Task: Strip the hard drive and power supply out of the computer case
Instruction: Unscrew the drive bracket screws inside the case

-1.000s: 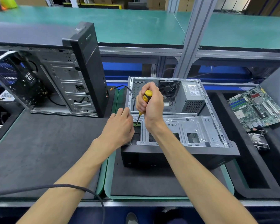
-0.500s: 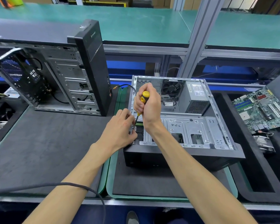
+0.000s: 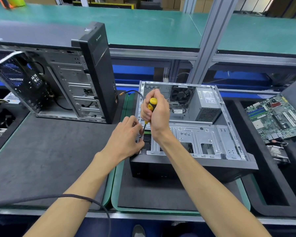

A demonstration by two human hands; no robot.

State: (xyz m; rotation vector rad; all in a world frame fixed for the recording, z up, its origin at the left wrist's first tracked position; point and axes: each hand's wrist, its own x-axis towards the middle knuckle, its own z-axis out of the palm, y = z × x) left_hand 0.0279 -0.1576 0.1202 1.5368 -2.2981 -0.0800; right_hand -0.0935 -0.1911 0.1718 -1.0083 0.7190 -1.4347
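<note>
Left hand (image 3: 126, 135) crept closer to the screw, fingers now pinching at the bracket; my right hand (image 3: 156, 111) grips the screwdriver (image 3: 149, 106), tip down. Further back, power supply (image 3: 207, 105) sits in the case (image 3: 195, 166): heavy, rigid, grab its sides.

Bright, even overhead light fills the scene, leaving only soft, faint shadows under the hands (image 3: 154, 113). Mild glare sits on the far green desk (image 3: 143, 26). Wide-angle distortion bends the frame post (image 3: 207, 41) and edges; focus is sharp throughout.
</note>
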